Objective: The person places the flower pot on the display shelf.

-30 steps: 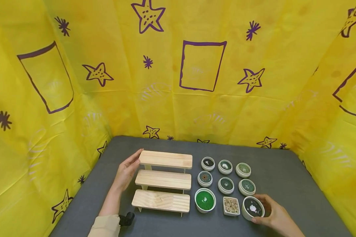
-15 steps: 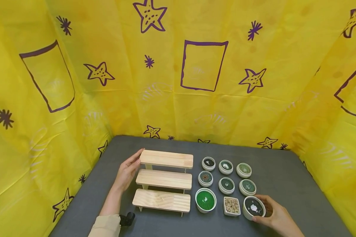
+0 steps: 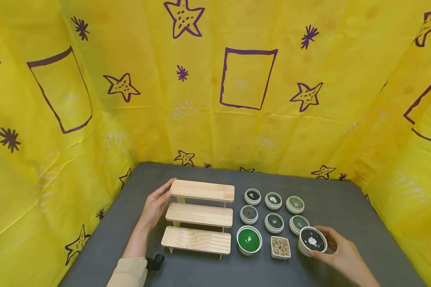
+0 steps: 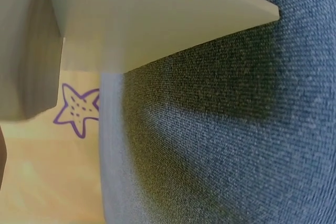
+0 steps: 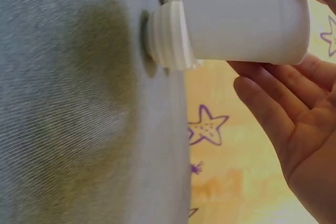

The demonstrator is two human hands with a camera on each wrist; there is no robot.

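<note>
My left hand (image 3: 155, 205) touches the left end of a three-step wooden display stand (image 3: 199, 215), its fingers fairly straight at the top step. In the left wrist view, a pale triangular foot of the stand (image 4: 157, 19) fills the top, and the hand is almost out of sight. My right hand (image 3: 339, 249) grips a white cup (image 3: 301, 245) with a dark top and a white fleck. That cup hangs just above the table, as the right wrist view shows its white side (image 5: 244, 17) between thumb and fingers.
Small white ribbed pots (image 3: 274, 223) with dark and green tops stand in two rows right of the stand. Nearer are a green-topped white cup (image 3: 249, 240) and a square dish of beige granules (image 3: 280, 248). Yellow printed cloth (image 3: 201, 131) walls the grey table (image 3: 201, 275).
My right hand has lifted the dark-topped cup off the table and moved it slightly up and right. The left hand keeps its place at the stand.
</note>
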